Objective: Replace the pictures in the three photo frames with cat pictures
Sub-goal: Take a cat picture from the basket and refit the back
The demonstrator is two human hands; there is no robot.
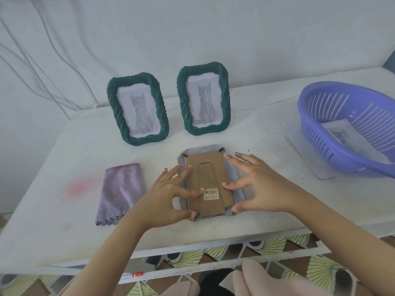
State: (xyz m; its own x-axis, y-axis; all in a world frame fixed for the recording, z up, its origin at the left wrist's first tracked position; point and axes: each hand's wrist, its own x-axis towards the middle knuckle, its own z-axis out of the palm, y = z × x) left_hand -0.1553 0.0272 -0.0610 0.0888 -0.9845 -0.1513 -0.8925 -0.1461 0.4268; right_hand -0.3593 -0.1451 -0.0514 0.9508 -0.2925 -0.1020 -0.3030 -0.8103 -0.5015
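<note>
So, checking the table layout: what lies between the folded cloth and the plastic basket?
The face-down frame, brown backing upward, as the head view shows.

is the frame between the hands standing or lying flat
The frame lies face down: its brown cardboard back faces up on the table.

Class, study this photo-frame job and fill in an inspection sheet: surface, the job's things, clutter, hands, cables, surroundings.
Surface: white table, with a faint pink smear at its left.
Job's things: left green frame and right green frame stand upright, each showing a cat picture; third frame lies face down, cardboard back up.
Clutter: folded purple cloth left of the third frame; purple basket at right, a printed sheet showing in it.
Hands: left hand and right hand touch the third frame from either side, fingers spread.
Cables: white cables run down the wall at left.
Surroundings: pale wall behind; patterned floor tiles below.
</note>
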